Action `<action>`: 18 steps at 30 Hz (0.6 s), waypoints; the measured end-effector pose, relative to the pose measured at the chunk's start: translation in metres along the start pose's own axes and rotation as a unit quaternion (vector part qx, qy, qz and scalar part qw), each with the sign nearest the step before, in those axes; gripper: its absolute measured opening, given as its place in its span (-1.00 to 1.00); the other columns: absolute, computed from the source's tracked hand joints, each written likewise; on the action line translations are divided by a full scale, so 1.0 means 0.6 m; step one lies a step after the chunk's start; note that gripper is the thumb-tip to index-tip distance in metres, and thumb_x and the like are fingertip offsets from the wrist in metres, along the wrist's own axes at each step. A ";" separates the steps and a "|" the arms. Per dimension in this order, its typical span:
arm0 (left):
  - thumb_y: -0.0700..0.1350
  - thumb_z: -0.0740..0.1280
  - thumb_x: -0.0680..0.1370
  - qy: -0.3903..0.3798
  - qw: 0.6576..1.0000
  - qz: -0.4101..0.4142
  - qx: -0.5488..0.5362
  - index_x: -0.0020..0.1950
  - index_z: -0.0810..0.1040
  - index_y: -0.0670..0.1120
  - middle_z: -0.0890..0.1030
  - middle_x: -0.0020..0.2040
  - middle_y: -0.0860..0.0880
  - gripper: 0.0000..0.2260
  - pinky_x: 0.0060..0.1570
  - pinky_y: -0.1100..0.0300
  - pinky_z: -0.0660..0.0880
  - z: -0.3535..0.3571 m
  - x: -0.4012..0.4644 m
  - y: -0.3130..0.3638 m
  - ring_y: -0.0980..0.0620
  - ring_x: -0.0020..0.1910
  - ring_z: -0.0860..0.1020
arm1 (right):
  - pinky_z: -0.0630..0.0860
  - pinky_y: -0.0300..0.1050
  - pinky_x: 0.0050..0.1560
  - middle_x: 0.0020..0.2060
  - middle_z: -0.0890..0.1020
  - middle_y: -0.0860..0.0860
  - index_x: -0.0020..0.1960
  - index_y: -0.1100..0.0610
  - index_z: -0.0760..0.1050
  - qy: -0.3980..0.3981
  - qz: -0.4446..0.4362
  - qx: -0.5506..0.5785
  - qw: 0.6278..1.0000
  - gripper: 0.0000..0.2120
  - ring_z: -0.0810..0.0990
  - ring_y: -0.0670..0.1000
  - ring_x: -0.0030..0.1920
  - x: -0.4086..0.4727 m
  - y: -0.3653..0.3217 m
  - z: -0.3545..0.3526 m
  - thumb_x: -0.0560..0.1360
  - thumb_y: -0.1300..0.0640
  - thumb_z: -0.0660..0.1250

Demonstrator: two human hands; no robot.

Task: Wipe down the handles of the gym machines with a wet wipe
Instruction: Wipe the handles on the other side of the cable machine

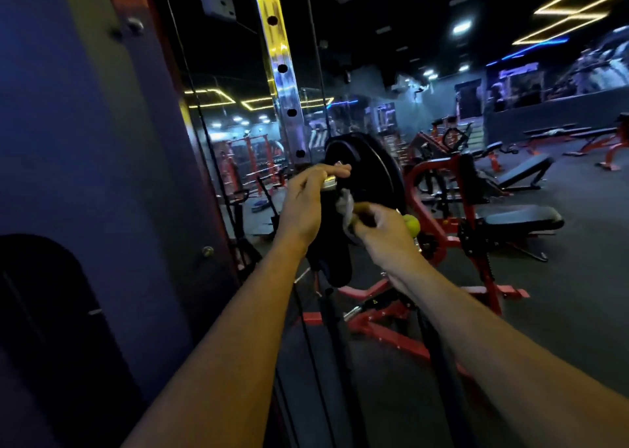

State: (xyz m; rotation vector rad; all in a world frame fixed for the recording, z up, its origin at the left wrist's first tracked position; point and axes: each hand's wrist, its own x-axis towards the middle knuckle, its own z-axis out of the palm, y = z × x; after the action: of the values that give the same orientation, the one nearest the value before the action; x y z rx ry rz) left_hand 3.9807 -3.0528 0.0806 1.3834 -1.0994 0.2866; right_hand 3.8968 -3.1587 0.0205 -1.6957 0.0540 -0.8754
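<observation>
Hands meet at the black weight plate (366, 172): left hand (308, 202) rests spread on its hub, right hand (381, 228), at five o'clock, pinches the wet wipe (345, 206).

Head-worn view, forward-down, near both forearms.
</observation>
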 end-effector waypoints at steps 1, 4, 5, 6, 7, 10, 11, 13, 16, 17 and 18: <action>-0.13 0.09 0.66 0.002 1.000 -0.005 0.019 0.04 0.72 -0.18 0.72 0.16 -0.02 -0.61 0.35 0.11 0.46 -0.001 0.002 0.003 0.10 0.26 0.62 | 0.58 -0.21 -0.08 -0.04 0.69 -0.04 0.16 0.07 0.56 0.004 -0.006 0.037 0.999 -0.83 0.67 -0.03 0.01 0.010 -0.013 0.000 0.61 0.25 0.32; -0.14 0.08 0.64 0.025 0.997 -0.019 0.070 0.10 0.72 -0.20 0.72 0.16 -0.02 -0.60 0.25 0.21 0.51 0.005 -0.001 0.015 0.10 0.21 0.63 | 0.60 -0.17 -0.17 -0.04 0.62 -0.05 0.30 -0.07 0.34 -0.014 -0.017 0.129 0.991 -0.64 0.64 -0.08 -0.11 0.020 -0.041 0.002 0.62 0.29 0.26; -0.16 0.08 0.65 0.038 0.995 -0.023 0.090 0.10 0.72 -0.20 0.72 0.15 -0.01 -0.60 0.22 0.26 0.51 0.011 -0.001 0.018 0.12 0.19 0.63 | 0.59 -0.11 -0.19 -0.07 0.61 -0.05 0.32 -0.11 0.32 -0.028 -0.023 0.149 0.988 -0.60 0.62 -0.09 -0.18 0.021 -0.041 0.002 0.63 0.30 0.21; -0.20 0.07 0.67 0.047 0.992 -0.029 0.109 0.09 0.73 -0.19 0.72 0.15 -0.01 -0.60 0.19 0.30 0.51 0.018 -0.002 0.023 0.15 0.18 0.63 | 0.57 -0.07 -0.22 -0.13 0.61 -0.03 0.34 -0.13 0.32 -0.043 -0.018 0.162 0.986 -0.61 0.60 -0.09 -0.26 0.019 -0.041 0.004 0.64 0.28 0.17; -0.23 0.07 0.68 0.053 0.990 -0.033 0.126 0.09 0.73 -0.19 0.72 0.15 0.00 -0.60 0.19 0.31 0.50 0.018 0.002 0.025 0.16 0.18 0.64 | 0.54 -0.03 -0.22 -0.20 0.60 0.00 0.33 -0.12 0.34 -0.054 -0.010 0.173 0.983 -0.67 0.58 -0.08 -0.31 0.018 -0.038 0.008 0.66 0.22 0.14; -0.22 0.08 0.69 0.063 0.983 -0.047 0.168 0.21 0.68 -0.11 0.70 0.21 -0.01 -0.63 0.28 0.17 0.53 0.022 0.016 0.045 0.12 0.22 0.63 | 0.51 0.17 -0.08 -0.23 0.64 0.06 0.04 0.03 0.56 -0.073 0.037 0.215 0.973 -0.65 0.62 0.08 -0.18 0.029 -0.053 0.028 0.58 -0.13 0.08; -0.22 0.08 0.69 0.070 0.984 -0.054 0.156 0.25 0.64 -0.07 0.68 0.22 -0.03 -0.65 0.28 0.12 0.55 0.025 0.026 0.055 0.08 0.23 0.63 | 0.53 0.19 -0.02 -0.21 0.68 0.07 -0.10 0.02 0.63 -0.095 0.065 0.238 0.964 -0.56 0.65 0.13 -0.12 0.038 -0.059 0.036 0.56 -0.20 0.07; -0.21 0.08 0.70 0.079 0.986 -0.057 0.137 0.25 0.58 -0.02 0.66 0.21 -0.09 -0.69 0.24 0.06 0.57 0.038 0.046 0.072 -0.01 0.22 0.63 | 0.56 0.18 0.00 -0.27 0.69 0.08 -0.25 0.04 0.65 -0.105 0.107 0.282 0.948 -0.46 0.67 0.17 -0.13 0.057 -0.070 0.049 0.63 -0.21 0.06; 0.02 0.13 0.67 0.052 0.953 -0.081 0.288 0.15 0.63 0.08 0.68 0.18 -0.03 -0.72 0.30 -0.06 0.54 0.055 0.067 0.071 0.02 0.19 0.63 | 0.63 0.12 -0.11 -0.31 0.69 0.10 -0.19 0.08 0.60 -0.102 0.102 0.242 0.960 -0.54 0.69 0.16 -0.21 0.073 -0.062 0.053 0.64 -0.13 0.08; 0.09 0.13 0.67 0.040 0.932 -0.096 0.347 0.14 0.66 0.09 0.69 0.16 0.00 -0.69 0.27 -0.07 0.54 0.056 0.068 0.066 0.03 0.15 0.64 | 0.65 0.13 -0.12 -0.31 0.69 0.10 -0.21 0.09 0.59 -0.096 0.076 0.220 0.968 -0.56 0.69 0.15 -0.22 0.074 -0.052 0.053 0.61 -0.11 0.08; 0.11 0.14 0.69 0.032 0.915 -0.116 0.384 0.14 0.67 0.07 0.71 0.13 0.03 -0.68 0.23 -0.05 0.56 0.059 0.064 0.068 0.04 0.11 0.65 | 0.65 0.07 -0.16 -0.34 0.68 0.09 -0.25 0.10 0.58 -0.098 0.065 0.209 0.971 -0.55 0.68 0.12 -0.26 0.070 -0.042 0.050 0.61 -0.08 0.06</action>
State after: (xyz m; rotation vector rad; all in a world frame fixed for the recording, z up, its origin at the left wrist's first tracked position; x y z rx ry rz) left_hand 3.9544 -3.0901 0.1291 2.1635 -0.7707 0.6290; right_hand 3.9339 -3.1454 0.0618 -1.3567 -0.1442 -0.5689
